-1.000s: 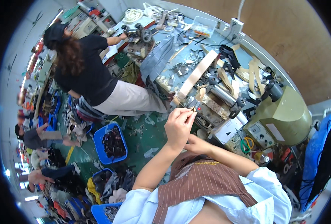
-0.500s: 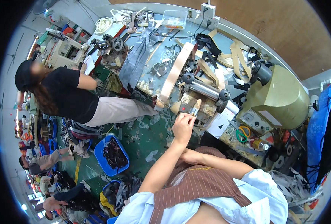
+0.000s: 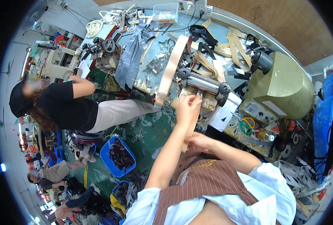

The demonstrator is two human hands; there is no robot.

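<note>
A tan strap (image 3: 193,123) stretches from the front of a bench machine back toward my apron. My left hand (image 3: 187,109) is closed on its upper part, with thumb and fingers pinching close under the machine's metal cylinder (image 3: 203,83). Lower down, my right hand (image 3: 200,142) has its fingers closed on the strap near its lower end. Black knobs sit at both ends of the cylinder, and the strap's far tip meets the machine just beneath it. A wide pale band (image 3: 171,69) lies along the table to the left of the machine.
A green-beige machine (image 3: 279,90) with a control panel stands at the right. Strap offcuts (image 3: 237,50) and buckles litter the table. A co-worker in black (image 3: 67,99) stands at the left, near a blue basket (image 3: 104,152) of dark pieces. A second knobbed machine (image 3: 106,50) stands at the far left.
My left hand has moved up toward the cylinder, and the strap now shows stretched between both hands. My right hand has come into clearer view. The whole view has shifted slightly.
</note>
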